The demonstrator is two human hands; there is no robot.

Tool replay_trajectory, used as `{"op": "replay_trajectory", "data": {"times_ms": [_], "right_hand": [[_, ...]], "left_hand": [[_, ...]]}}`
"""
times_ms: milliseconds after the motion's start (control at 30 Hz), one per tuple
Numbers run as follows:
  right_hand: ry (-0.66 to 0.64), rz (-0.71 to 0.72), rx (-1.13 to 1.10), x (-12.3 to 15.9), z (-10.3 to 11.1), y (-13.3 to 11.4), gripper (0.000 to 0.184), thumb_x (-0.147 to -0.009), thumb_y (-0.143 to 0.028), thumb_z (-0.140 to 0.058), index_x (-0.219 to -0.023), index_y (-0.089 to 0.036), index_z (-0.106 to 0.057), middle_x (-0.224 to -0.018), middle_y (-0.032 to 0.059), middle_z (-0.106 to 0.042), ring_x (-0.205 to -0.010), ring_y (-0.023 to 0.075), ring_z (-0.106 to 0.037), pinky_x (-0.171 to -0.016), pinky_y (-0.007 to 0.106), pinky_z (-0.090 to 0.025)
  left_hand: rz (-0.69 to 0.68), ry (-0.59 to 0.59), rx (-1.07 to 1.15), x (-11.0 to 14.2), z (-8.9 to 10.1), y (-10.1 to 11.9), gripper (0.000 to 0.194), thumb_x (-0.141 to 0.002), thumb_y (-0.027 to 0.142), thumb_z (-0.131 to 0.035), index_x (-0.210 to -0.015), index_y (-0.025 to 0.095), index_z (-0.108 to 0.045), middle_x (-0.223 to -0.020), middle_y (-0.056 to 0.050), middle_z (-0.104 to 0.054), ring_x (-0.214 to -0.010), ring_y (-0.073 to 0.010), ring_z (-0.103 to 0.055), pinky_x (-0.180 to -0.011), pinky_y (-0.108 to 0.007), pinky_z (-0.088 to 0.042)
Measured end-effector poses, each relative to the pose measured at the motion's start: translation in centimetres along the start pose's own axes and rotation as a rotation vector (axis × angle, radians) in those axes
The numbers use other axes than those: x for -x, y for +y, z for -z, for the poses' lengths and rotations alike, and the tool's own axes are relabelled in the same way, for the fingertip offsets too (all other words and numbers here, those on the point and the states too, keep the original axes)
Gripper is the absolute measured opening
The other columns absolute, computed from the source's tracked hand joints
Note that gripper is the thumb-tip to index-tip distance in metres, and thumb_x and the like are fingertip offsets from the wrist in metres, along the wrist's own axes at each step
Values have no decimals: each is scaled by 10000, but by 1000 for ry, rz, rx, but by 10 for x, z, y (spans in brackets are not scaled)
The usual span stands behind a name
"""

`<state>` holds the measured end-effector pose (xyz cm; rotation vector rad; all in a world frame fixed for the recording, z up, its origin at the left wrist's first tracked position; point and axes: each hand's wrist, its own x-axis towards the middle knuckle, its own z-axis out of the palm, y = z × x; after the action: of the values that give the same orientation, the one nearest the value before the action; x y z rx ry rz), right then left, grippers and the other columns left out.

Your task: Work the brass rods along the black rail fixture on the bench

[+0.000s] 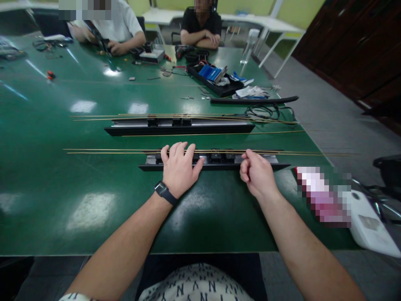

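Observation:
A long black rail with a silvery inner channel (205, 167) lies crosswise on the green table in front of me. Small black blocks (229, 157) sit inside it. Two thin brass-coloured rods (103, 151) run along its length and stick out past both ends. Palm down, my left hand (179, 167) rests over the rail's left part with its fingers spread. My right hand (257, 170) is closed at the rail's right part, thumb and forefinger pinched at the rods. Its fingers partly hide the pinch.
Behind lies a second black rail (181, 130) with more brass-coloured rods. Farther back are a black cable (263, 112), a black strip (253, 100) and a black tray (219, 87) with blue parts. A white device (372, 225) stands at the right. Two people sit across the table.

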<state>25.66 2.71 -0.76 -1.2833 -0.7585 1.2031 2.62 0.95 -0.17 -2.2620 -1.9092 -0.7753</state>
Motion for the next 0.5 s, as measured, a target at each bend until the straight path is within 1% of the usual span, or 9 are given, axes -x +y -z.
{"op": "replay_trajectory", "data": {"times_ms": [233, 500], "right_hand": [[-7, 1, -2, -1, 0, 1, 283, -876, -438, -723, -830, -193, -590, -428, -62, -509, -280, 75, -349, -275, 184, -232], [-1, -8, 4, 2, -2, -3, 266, -906, -416, -693, -822, -190, -580, -426, -60, -507, -270, 77, -353, -279, 187, -233]], "left_hand": [[-7, 8, 4, -1, -1, 0, 432, -996, 468, -552, -1324, 201, -638, -1378, -167, -650, -1339, -346, -531, -1190, -586, -250], [-12, 7, -8, 0, 0, 0, 437, -993, 475, -558, -1323, 201, -642, -1377, -164, -650, -1331, -343, -534, -1181, -580, -264]]}}
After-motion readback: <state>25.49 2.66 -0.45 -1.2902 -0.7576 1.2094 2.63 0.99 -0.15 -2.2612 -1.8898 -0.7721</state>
